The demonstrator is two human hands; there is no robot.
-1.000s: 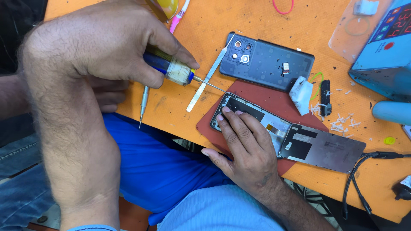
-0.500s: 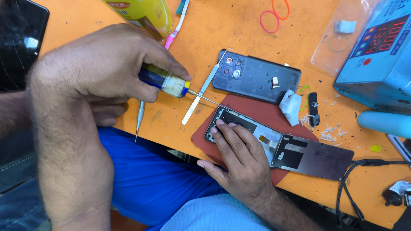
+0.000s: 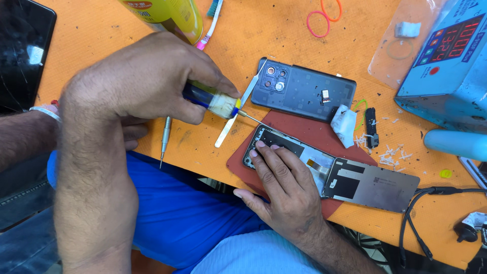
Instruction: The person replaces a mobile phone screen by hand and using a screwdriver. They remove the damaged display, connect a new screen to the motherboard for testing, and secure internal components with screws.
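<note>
My left hand [image 3: 147, 86] grips a screwdriver [image 3: 215, 101] with a blue and clear handle. Its thin tip touches the top edge of an opened phone frame [image 3: 314, 165]. The frame lies on a dark red mat [image 3: 304, 134]. My right hand [image 3: 284, 190] lies flat on the frame's left half, fingers spread, pressing it down. The phone's grey back cover [image 3: 304, 91] rests just beyond the mat, cameras to the left. A white flat pry tool [image 3: 231, 124] lies beneath the screwdriver.
Another forearm with a white wristband [image 3: 43, 111] reaches in from the left under my left hand. On the orange table are a thin metal driver [image 3: 165, 139], yellow can [image 3: 167, 15], black cracked screen [image 3: 23, 50], blue power unit [image 3: 451, 61], white wad [image 3: 345, 124] and black cable [image 3: 426, 203].
The view has tilted, so the table's things sit lower in the picture and more of the can and power unit shows. Both hands keep their hold and place.
</note>
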